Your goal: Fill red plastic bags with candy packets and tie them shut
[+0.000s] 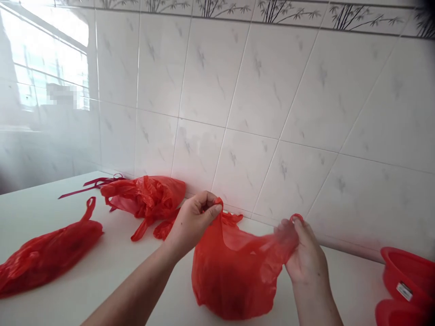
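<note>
A thin red plastic bag (234,276) hangs between my two hands at the middle front, its mouth sagging between the handles. My left hand (197,217) pinches one handle between thumb and fingers. At the other handle, my right hand (302,249) is closed, with the film lying over its fingers. The lower part of the bag bulges and looks darker; what is inside cannot be made out. Whether the bag's bottom touches the table is unclear.
A white table (163,290) runs along a tiled wall (210,77). Crumpled red bags (152,194) lie against it, beside a dark red ribbon (98,182). Another filled red bag (50,258) rests at the left. Red plastic basins (413,271) stand at the right edge.
</note>
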Motion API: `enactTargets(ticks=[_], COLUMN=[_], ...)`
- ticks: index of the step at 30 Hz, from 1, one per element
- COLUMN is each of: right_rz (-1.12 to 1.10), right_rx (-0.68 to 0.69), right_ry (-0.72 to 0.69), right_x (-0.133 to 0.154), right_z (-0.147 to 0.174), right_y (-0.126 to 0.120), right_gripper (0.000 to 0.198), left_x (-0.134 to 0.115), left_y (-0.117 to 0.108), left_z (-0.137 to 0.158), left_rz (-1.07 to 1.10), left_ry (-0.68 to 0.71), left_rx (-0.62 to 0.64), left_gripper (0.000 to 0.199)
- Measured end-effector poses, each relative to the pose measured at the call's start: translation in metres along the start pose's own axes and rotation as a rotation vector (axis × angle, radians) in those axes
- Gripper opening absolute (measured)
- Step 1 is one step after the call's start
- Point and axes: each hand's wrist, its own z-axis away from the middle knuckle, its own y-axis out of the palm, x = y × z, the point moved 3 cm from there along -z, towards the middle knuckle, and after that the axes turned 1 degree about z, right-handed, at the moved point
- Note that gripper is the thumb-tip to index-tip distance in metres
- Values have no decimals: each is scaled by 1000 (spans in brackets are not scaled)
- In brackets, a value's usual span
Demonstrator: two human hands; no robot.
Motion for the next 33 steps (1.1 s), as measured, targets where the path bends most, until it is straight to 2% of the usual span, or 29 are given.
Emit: enactTargets(ticks=[4, 7, 9, 10, 12, 13, 14, 18, 20, 22, 23, 27, 30, 33], right_rz=[74, 304, 452, 515, 621, 664, 699, 733, 717, 689, 685, 691, 641, 595], right_rx=[177, 315, 453, 538, 676, 702, 692, 509, 475, 491, 507, 636, 853, 1021], right_ry=[8, 8, 67, 100, 119, 113, 109, 141, 127, 122, 128, 151, 145, 118], right_x=[-4, -6, -12, -16, -23, -25, -27, -29, -28, -28, -28, -26, -18, -10], right_z=[20, 45, 61, 67, 74, 74, 73, 61, 58, 56, 55, 46, 42, 41], right_y=[21, 36, 46, 51, 57, 58, 57, 50, 48, 48, 47, 38, 31, 26], right_gripper=[30, 41, 50, 51, 35, 28, 29, 41, 43, 45, 46, 43, 42, 48], left_x=[-8, -15, -17, -17, -15, -13, -12, -7, -2, 3, 6, 13, 13, 12], left_y=[7, 14, 19, 22, 28, 29, 30, 33, 38, 43, 44, 43, 40, 39], left_z=[6, 12, 16, 19, 24, 26, 28, 30, 30, 29, 27, 21, 18, 18], left_rz=[-105, -169, -180, -175, -169, -179, -206, -455, -577, -653, -675, -715, -718, -667], left_ry=[42, 75, 89, 88, 67, 57, 57, 172, 257, 332, 355, 277, 212, 135], left_rx=[4, 54, 126, 175, 275, 303, 311, 316, 393, 431, 420, 289, 243, 267], left_gripper=[13, 10, 10, 10, 11, 13, 17, 35, 29, 14, 7, 15, 12, 12])
